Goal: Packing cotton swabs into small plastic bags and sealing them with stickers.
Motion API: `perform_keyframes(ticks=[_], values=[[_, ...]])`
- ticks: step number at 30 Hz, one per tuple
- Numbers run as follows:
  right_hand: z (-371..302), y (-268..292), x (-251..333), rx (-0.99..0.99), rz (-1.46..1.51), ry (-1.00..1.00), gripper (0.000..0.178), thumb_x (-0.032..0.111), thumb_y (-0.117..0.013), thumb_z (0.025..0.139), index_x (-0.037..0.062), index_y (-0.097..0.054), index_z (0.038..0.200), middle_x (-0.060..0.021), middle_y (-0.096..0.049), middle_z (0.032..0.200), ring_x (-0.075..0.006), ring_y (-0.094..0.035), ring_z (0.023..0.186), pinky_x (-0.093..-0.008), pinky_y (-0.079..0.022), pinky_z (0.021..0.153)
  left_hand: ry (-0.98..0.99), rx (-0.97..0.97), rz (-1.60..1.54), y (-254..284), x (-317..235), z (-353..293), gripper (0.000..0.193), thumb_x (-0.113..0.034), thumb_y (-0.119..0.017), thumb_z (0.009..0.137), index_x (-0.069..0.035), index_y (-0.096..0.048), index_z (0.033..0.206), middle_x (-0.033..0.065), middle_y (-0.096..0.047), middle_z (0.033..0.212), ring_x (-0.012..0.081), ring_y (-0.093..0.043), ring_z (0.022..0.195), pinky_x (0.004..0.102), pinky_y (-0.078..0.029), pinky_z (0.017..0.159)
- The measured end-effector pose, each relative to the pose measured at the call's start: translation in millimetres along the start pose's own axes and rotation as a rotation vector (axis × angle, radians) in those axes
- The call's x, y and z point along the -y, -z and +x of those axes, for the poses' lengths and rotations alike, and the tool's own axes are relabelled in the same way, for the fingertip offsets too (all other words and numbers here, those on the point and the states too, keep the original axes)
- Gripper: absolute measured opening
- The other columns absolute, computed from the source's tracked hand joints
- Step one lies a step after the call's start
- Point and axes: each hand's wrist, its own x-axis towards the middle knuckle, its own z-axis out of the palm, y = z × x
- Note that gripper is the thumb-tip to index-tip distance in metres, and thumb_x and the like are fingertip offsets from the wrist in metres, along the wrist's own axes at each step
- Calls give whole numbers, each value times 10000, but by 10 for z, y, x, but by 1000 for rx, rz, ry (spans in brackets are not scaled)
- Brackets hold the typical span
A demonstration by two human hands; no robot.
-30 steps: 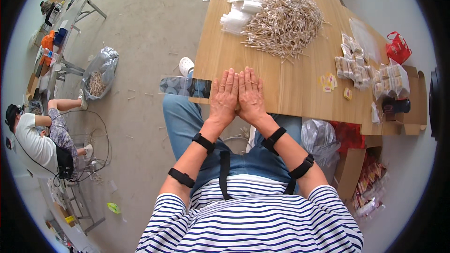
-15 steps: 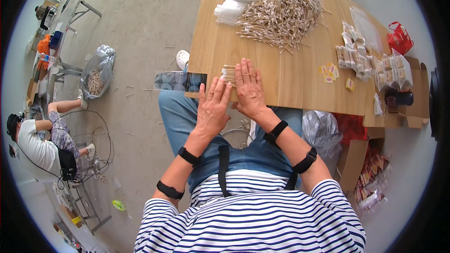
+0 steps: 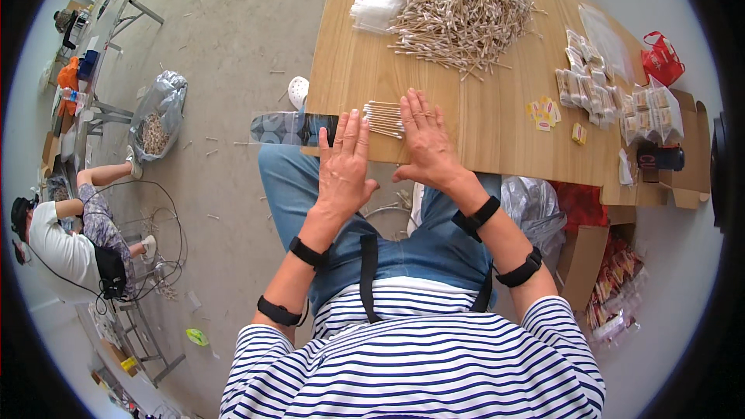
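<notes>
A small row of cotton swabs [image 3: 383, 119] lies side by side near the front edge of the wooden table [image 3: 497, 128]. My left hand [image 3: 344, 163] is flat with fingers stretched out, its fingertips at the left ends of the swabs. At their right ends is my right hand [image 3: 427, 140], also flat, with the thumb spread away. Neither hand grips anything. Farther back on the table rises a big heap of loose cotton swabs [image 3: 466, 15]. Clear plastic bags [image 3: 379, 12] are stacked against the heap's left side.
Packed swab bundles [image 3: 586, 93], yellow cards [image 3: 543, 112] and a small yellow box [image 3: 579, 133] lie on the right. A red bag [image 3: 662, 60] and an open carton [image 3: 687, 151] stand beyond. Leftward, another person [image 3: 66, 244] sits near a bag of swabs [image 3: 157, 120].
My hands have moved apart, the left to the left and the right to the right. More of the swab row between them now shows.
</notes>
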Motion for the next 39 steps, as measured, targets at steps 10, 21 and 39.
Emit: perform_keyframes(ticks=[10,21,39], values=[[123,-186,211,-5,-90,-35,1400,407,-959,501,-33,-176,1575,-220,-156,1658,-366,-100,1559,-531,-121,1255,92,52,139,-108,21,107,1340,-407,-951,519,15,-239,1574,176,-201,1660,299,-148,1560,564,-87,1243],[118,-289,168,-96,-85,-18,1358,357,-952,496,-20,-210,1569,-204,-175,1657,-362,-116,1558,-541,-131,1251,80,18,120,-32,141,379,1391,-477,-942,475,-3,-237,1577,163,-208,1659,286,-141,1563,583,-62,1242],[121,-331,160,-149,-119,0,1166,342,-885,620,-15,-272,1546,-205,-216,1646,-356,-150,1553,-509,-132,1260,23,-2,61,-187,130,457,1346,-460,-927,480,-23,-271,1571,151,-222,1659,277,-142,1564,589,-58,1242]])
